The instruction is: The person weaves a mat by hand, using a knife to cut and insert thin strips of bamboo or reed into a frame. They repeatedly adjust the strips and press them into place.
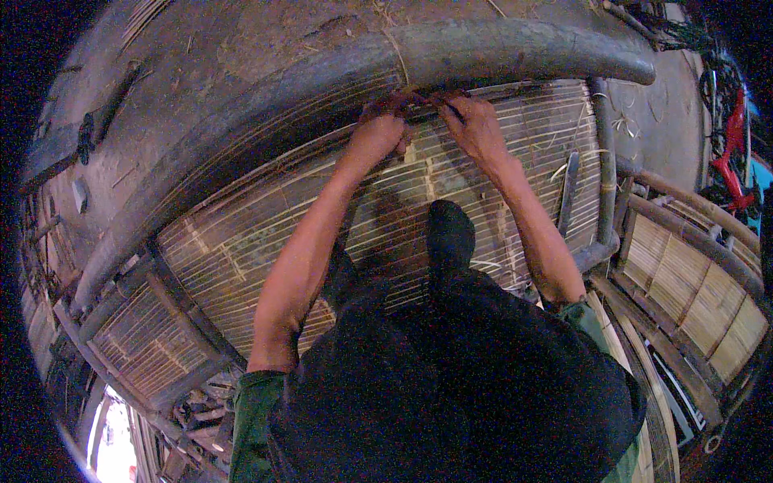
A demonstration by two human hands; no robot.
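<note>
A large panel of thin bamboo slats [266, 233] lies in a frame of thick grey bamboo poles. Both my arms reach forward to its far edge, under the curved top pole [515, 50]. My left hand [378, 133] and my right hand [475, 125] sit close together there, fingers closed on a thin dark strip or tie [423, 109] at the slat ends. What exactly the fingers pinch is too small to tell. My dark-trousered knee and black shoe [449, 233] rest on the slats.
A bare dirt floor [241, 48] lies beyond the top pole. Smaller slatted bamboo frames stand at the right [692, 290] and lower left [145, 346]. A loose bamboo stick [568, 193] lies on the panel. Red and dark equipment [729, 137] sits at the far right.
</note>
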